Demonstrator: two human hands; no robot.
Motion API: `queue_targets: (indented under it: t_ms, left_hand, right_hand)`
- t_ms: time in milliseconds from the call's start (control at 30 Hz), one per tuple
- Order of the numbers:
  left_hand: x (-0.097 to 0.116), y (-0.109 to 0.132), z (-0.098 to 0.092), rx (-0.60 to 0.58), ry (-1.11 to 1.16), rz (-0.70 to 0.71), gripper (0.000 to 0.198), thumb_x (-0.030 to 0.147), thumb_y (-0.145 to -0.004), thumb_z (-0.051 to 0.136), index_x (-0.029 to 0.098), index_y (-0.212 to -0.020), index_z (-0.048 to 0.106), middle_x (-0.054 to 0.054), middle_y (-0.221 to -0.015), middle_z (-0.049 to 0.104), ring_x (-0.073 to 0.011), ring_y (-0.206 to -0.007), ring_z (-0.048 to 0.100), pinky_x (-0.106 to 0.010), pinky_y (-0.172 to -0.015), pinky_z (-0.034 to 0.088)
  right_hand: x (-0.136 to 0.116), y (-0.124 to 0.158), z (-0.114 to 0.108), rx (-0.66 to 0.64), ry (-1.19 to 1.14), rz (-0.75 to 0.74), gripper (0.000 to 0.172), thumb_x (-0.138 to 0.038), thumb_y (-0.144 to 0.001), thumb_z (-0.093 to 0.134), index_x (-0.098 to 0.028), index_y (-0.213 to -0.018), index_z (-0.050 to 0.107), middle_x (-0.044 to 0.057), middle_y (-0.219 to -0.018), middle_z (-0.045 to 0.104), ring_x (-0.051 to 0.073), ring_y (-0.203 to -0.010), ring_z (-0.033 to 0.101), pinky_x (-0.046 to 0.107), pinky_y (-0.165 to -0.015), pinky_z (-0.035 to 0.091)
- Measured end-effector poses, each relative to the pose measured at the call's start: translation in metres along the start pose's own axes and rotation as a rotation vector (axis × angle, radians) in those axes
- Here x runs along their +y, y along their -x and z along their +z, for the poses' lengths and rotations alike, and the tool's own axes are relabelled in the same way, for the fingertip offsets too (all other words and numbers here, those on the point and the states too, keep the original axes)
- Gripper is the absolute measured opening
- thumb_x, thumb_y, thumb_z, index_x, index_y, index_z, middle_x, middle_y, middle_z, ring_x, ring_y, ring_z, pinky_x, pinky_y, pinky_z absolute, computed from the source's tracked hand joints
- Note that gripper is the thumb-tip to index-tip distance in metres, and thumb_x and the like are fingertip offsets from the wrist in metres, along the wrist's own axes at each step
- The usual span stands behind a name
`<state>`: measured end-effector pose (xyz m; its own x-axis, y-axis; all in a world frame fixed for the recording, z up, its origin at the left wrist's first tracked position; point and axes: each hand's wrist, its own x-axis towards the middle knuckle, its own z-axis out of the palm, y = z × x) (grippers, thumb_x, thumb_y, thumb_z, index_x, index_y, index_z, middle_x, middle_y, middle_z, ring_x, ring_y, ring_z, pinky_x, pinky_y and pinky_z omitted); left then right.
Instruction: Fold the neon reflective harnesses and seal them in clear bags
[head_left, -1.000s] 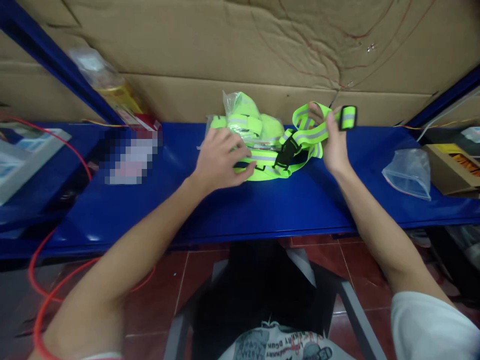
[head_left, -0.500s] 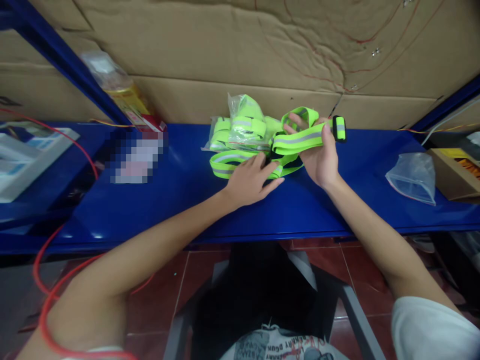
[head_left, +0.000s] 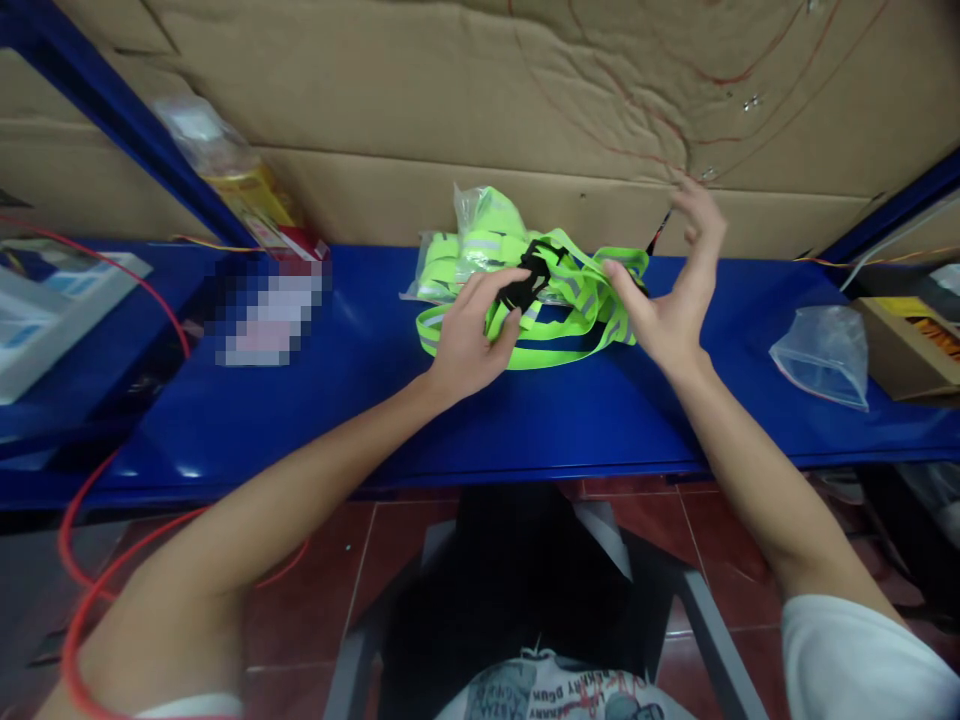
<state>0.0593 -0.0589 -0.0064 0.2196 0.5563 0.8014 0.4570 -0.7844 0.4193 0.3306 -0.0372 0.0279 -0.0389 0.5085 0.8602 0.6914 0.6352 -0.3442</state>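
1. Left hand [head_left: 472,340]: fingertips and thumb pinch black plastic buckle [head_left: 529,280].
2. Right hand [head_left: 679,305]: fingers splayed wide, thumb at strap's edge.
3. Neon, silver-banded strap [head_left: 551,357]: flat loops on smooth blue bench [head_left: 570,425], before crinkly clear bag [head_left: 471,210].

Both arms [head_left: 322,470] reach forward. The left hand [head_left: 471,345] curls inward, thumb and fingers bent; the right hand [head_left: 679,310] opens wide, fingers raised, thumb pointing left.

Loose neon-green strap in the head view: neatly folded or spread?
Spread, not neatly folded: the neon-green strap lies in an open loop at the front, with jumbled bends beside the right hand.
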Motion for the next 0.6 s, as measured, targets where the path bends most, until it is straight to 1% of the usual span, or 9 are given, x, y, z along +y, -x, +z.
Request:
queue_targets:
  t_ms: [67,133,167,200,300,367,467,533,600]
  left_hand:
    - [-0.006,0.001,0.001,0.024,0.028,-0.019,0.039,0.044,-0.111,0.057,0.026,-0.145,0.057,-0.010,-0.134,0.072,-0.0247,-0.124,0.071,-0.040,-0.106,0.060]
    - [-0.010,0.002,0.000,0.052,0.021,-0.056,0.046,0.051,-0.110,0.059,0.028,-0.149,0.052,-0.010,-0.137,0.070,-0.0242,-0.124,0.072,-0.038,-0.106,0.060]
    - [-0.011,0.001,-0.001,0.062,0.008,-0.073,0.047,0.053,-0.109,0.060,0.028,-0.149,0.053,-0.010,-0.138,0.070,-0.0240,-0.123,0.073,-0.038,-0.105,0.061]
    - [-0.012,0.001,-0.002,0.066,-0.009,-0.082,0.047,0.054,-0.109,0.060,0.028,-0.147,0.054,-0.010,-0.137,0.071,-0.0239,-0.123,0.074,-0.037,-0.105,0.061]
    - [-0.014,-0.005,-0.010,0.073,-0.066,-0.073,0.040,0.052,-0.109,0.060,0.026,-0.140,0.062,-0.008,-0.133,0.075,-0.0238,-0.121,0.075,-0.036,-0.103,0.061]
    - [-0.017,-0.010,-0.017,0.079,-0.114,-0.063,0.037,0.052,-0.108,0.061,0.026,-0.133,0.068,-0.007,-0.126,0.078,-0.0231,-0.116,0.076,-0.035,-0.099,0.061]
    - [-0.026,-0.018,-0.026,0.055,-0.202,-0.042,0.035,0.057,-0.105,0.066,0.026,-0.121,0.074,-0.005,-0.114,0.082,-0.0225,-0.103,0.078,-0.035,-0.090,0.061]
    - [-0.035,-0.021,-0.032,0.039,-0.283,-0.037,0.038,0.063,-0.099,0.072,0.028,-0.113,0.076,-0.004,-0.103,0.082,-0.0232,-0.094,0.077,-0.037,-0.084,0.059]
    - [-0.048,-0.023,-0.037,-0.005,-0.362,-0.027,0.047,0.074,-0.088,0.078,0.028,-0.099,0.076,-0.003,-0.084,0.077,-0.0241,-0.082,0.073,-0.041,-0.079,0.056]
  right_hand:
    - [-0.007,0.002,0.001,-0.174,-0.006,-0.094,0.074,-0.063,-0.091,0.079,-0.039,-0.156,0.052,0.010,-0.163,0.055,0.044,-0.157,0.047,0.071,-0.122,0.046]
    - [-0.009,0.005,0.005,-0.316,-0.004,-0.160,0.081,-0.066,-0.087,0.082,-0.037,-0.157,0.055,0.011,-0.159,0.061,0.045,-0.151,0.055,0.071,-0.123,0.044]
    - [-0.008,0.006,0.006,-0.350,0.003,-0.178,0.081,-0.066,-0.086,0.082,-0.035,-0.156,0.057,0.011,-0.156,0.065,0.045,-0.146,0.059,0.071,-0.123,0.045]
    - [-0.005,0.006,0.006,-0.353,0.009,-0.181,0.076,-0.065,-0.088,0.080,-0.035,-0.154,0.060,0.011,-0.151,0.069,0.044,-0.142,0.064,0.070,-0.121,0.046]
    - [0.004,0.003,0.001,-0.233,-0.001,-0.095,0.042,-0.054,-0.101,0.066,-0.033,-0.136,0.074,0.009,-0.132,0.079,0.039,-0.128,0.073,0.064,-0.113,0.054]
    - [0.009,-0.002,-0.006,-0.110,-0.038,-0.008,0.030,-0.049,-0.103,0.064,-0.032,-0.120,0.082,0.008,-0.119,0.083,0.037,-0.118,0.078,0.059,-0.106,0.059]
    - [0.009,-0.010,-0.013,0.011,-0.160,0.105,0.020,-0.047,-0.097,0.074,-0.032,-0.102,0.085,0.004,-0.099,0.085,0.031,-0.094,0.082,0.051,-0.088,0.066]
    - [0.006,-0.015,-0.014,0.025,-0.292,0.194,0.013,-0.044,-0.091,0.081,-0.032,-0.094,0.087,0.001,-0.087,0.084,0.026,-0.075,0.080,0.045,-0.071,0.066]
    - [0.003,-0.019,-0.016,-0.003,-0.434,0.284,0.007,-0.040,-0.085,0.087,-0.033,-0.087,0.087,-0.001,-0.078,0.083,0.022,-0.058,0.074,0.040,-0.057,0.061]
